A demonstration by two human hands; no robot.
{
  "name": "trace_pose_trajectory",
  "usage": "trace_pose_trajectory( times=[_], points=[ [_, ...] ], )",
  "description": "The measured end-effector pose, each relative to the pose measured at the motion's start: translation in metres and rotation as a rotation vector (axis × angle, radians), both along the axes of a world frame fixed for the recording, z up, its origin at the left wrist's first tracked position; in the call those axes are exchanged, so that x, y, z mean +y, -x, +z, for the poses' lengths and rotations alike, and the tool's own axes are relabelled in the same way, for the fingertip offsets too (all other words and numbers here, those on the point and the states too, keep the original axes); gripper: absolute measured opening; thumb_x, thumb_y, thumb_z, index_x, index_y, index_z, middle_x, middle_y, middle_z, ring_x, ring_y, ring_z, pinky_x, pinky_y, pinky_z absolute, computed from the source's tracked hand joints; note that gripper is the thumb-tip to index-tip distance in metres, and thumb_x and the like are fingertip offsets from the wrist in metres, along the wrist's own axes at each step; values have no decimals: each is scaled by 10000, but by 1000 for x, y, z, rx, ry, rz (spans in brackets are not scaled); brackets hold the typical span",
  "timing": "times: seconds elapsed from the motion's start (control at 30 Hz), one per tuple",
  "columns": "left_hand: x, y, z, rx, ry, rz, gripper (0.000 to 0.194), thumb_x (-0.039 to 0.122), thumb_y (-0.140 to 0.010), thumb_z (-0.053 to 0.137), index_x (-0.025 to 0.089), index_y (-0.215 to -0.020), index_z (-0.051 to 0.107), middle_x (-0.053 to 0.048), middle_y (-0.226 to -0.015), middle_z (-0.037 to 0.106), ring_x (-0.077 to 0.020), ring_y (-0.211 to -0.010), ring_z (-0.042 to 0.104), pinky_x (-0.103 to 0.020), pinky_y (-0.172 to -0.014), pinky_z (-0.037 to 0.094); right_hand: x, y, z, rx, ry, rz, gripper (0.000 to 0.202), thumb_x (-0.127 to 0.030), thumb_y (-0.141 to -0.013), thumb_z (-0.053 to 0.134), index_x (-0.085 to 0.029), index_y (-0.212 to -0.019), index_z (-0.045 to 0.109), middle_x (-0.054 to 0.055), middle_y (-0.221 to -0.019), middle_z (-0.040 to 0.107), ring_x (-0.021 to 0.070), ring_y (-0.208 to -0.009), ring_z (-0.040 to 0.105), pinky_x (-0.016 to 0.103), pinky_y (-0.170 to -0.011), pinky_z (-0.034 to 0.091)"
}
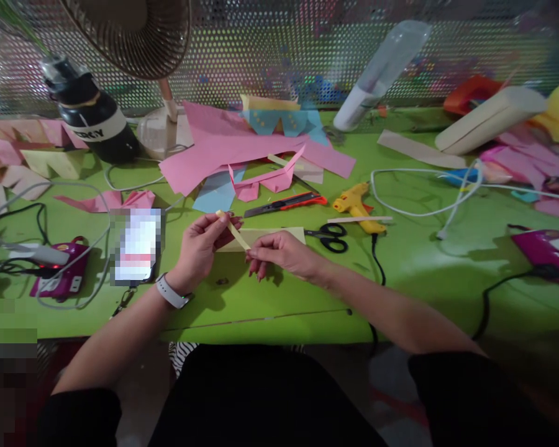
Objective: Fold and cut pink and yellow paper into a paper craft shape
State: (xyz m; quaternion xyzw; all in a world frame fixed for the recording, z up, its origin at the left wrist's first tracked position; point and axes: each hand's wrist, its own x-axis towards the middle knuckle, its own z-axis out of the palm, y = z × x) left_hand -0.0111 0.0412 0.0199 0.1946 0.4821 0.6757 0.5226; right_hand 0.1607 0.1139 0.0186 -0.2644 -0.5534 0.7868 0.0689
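Observation:
Between my hands stretches a narrow pale-yellow paper strip (236, 234), held slantwise above the table. My left hand (205, 241) pinches its upper end between thumb and fingers. At the lower end, my right hand (279, 253) has thumb and forefinger closed on the strip. A pale-yellow paper piece (284, 236) lies flat behind the right hand, partly covered by it. Black-handled scissors (331, 237) rest just right of that paper, their blades partly hidden. Beyond the hands lies a red and black utility knife (284, 203). A yellow glue gun (358, 208) is to its right.
Pink paper (214, 149) and light-blue paper (279, 122) pieces spread over the back of the green table (279, 323). A phone (137, 245) lies left, near a purple power strip (65, 270). A black bottle (95, 118) and a fan (130, 31) stand behind. White cable (391, 208) loops right.

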Motion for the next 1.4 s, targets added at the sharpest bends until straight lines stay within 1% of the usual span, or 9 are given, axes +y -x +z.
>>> trace_pose_trajectory(
  times=[0.27,0.43,0.57,0.7,0.87,0.97,1.07,1.27,1.4],
  points=[
    [-1,-1,4,-4,-3,38,266,314,-644,881,177,-779,699,-23,-781,761,-151,-781,731,-275,-732,589,-4,0,-2,15,6,-9,362,-471,-735,792,-123,-767,698,39,-676,735,104,-520,665,224,-526,544],
    [-3,-1,5,41,20,66,231,320,-685,853,186,-767,683,-23,-789,759,-154,-793,733,-277,-727,583,-5,1,-5,1,-13,-14,364,-482,-737,788,-128,-768,704,39,-666,735,106,-521,671,219,-524,533],
    [-3,0,5,52,20,67,217,339,-712,834,198,-804,697,-22,-810,761,-140,-771,726,-275,-729,578,-6,2,-8,-2,-26,-15,363,-478,-733,792,-127,-770,709,39,-662,734,107,-525,672,220,-530,532],
    [-2,1,4,30,13,68,211,331,-707,833,205,-807,695,-7,-774,753,-133,-741,721,-283,-743,574,-8,2,-9,10,-22,-12,356,-465,-717,808,-126,-763,709,35,-656,733,105,-525,672,212,-527,533],
    [-2,2,3,-42,-13,96,219,294,-693,832,201,-731,637,23,-706,729,-115,-678,704,-269,-720,569,-13,3,-7,33,-10,-12,368,-487,-724,791,-132,-757,702,25,-634,720,110,-531,667,237,-544,562],
    [-2,2,3,-70,25,103,233,282,-697,820,197,-710,603,25,-702,721,-119,-672,702,-282,-735,574,-16,3,-6,43,-33,-25,358,-486,-751,770,-137,-763,694,25,-636,716,107,-536,662,242,-555,574],
    [-1,2,3,-71,72,96,225,285,-703,814,187,-744,616,9,-725,727,-118,-683,705,-288,-776,573,-18,3,-8,47,-67,-48,349,-482,-763,759,-141,-761,690,18,-621,707,101,-523,653,235,-542,573],
    [0,3,1,-69,118,88,225,289,-690,811,189,-760,622,-11,-735,738,-137,-674,711,-298,-736,574,-20,3,-10,50,-79,-65,333,-478,-761,753,-150,-755,699,7,-595,698,90,-505,639,219,-519,565],
    [2,5,1,-66,129,84,243,324,-688,814,199,-735,611,-17,-725,741,-150,-686,715,-291,-720,571,-20,3,-9,48,-77,-68,340,-480,-753,764,-146,-755,701,12,-599,698,92,-503,637,225,-519,564]
  ],
)
